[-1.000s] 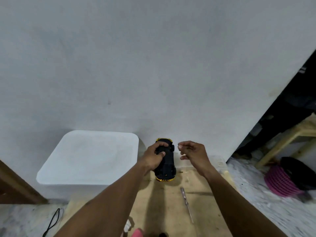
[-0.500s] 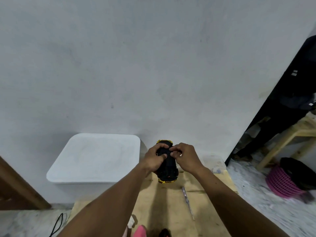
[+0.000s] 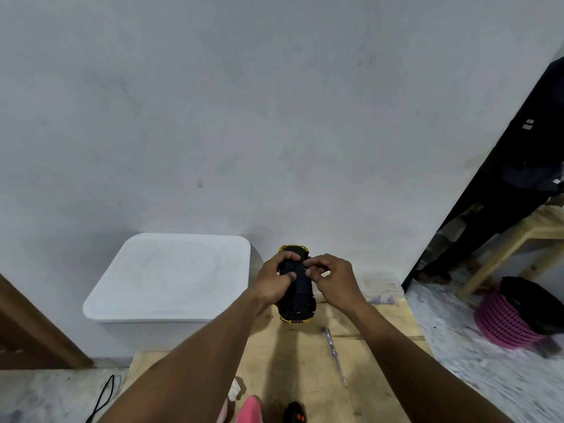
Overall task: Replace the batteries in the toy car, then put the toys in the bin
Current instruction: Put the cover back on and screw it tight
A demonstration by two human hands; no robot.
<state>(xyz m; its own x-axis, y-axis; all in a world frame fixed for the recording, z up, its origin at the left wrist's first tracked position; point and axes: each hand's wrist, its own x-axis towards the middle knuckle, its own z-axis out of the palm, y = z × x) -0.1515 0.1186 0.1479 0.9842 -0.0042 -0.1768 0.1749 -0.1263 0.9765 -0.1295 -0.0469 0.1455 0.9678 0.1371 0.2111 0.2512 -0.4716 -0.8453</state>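
A black and yellow toy car (image 3: 297,303) is held upside down above the wooden table (image 3: 305,367), its black underside facing me. My left hand (image 3: 276,283) grips the car from the left, thumb on the underside. My right hand (image 3: 331,277) pinches something very small against the car's underside near its far end; what it is I cannot tell. A white lidded bin (image 3: 171,279) stands to the left against the wall. A screwdriver (image 3: 335,355) lies on the table just below the car.
A small clear plastic box (image 3: 381,285) sits at the table's back right. A pink toy (image 3: 250,410) and a black remote with red buttons (image 3: 294,413) lie at the near edge. A pink basket (image 3: 506,322) and wooden bench (image 3: 518,239) stand right; a black cable (image 3: 103,398) lies left.
My right hand has come in from beside the car and now touches its underside with pinched fingers. The left hand keeps its grip on the car.
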